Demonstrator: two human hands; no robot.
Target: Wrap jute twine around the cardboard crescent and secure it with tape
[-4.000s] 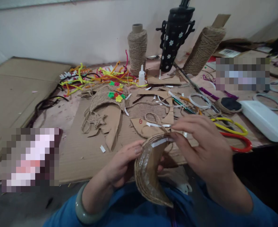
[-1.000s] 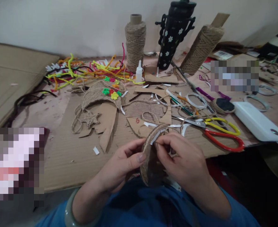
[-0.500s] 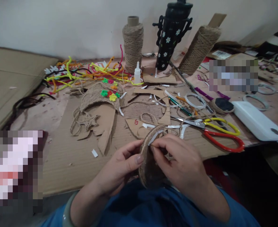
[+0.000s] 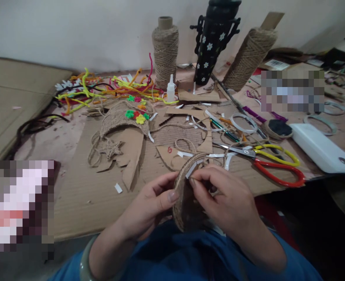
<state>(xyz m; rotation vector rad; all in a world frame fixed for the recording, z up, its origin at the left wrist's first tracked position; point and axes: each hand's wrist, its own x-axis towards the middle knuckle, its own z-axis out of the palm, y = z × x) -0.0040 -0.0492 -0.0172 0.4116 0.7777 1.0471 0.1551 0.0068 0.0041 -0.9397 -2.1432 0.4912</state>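
Observation:
My left hand (image 4: pixel 153 205) is closed on the rim of a curved cardboard piece (image 4: pixel 178 214) wrapped in jute twine, its thumb lying on the near edge. Inside that curve, my right hand (image 4: pixel 223 195) pinches the lower end of a narrow white strip (image 4: pixel 191 169) lying along the inner face. Its other fingers curl and partly hide the piece. Just beyond my hands are a cut cardboard shape (image 4: pixel 168 157) and a loop of twine (image 4: pixel 186 143). Scissors (image 4: pixel 250 152) with one yellow and one red handle lie right of them, blades apart.
A cardboard sheet (image 4: pixel 81 212) covers the front of the table. Twine spools (image 4: pixel 165 54), a black flowered vase (image 4: pixel 207 54) and a small glue bottle (image 4: pixel 170 91) stand behind. A twine-wrapped piece with felt flowers (image 4: pixel 119 117) lies left, a white device (image 4: pixel 321 148) right.
My right fingertips have drawn slightly back to the right, and more of the white strip shows. My left hand keeps its hold. The view has shifted a little.

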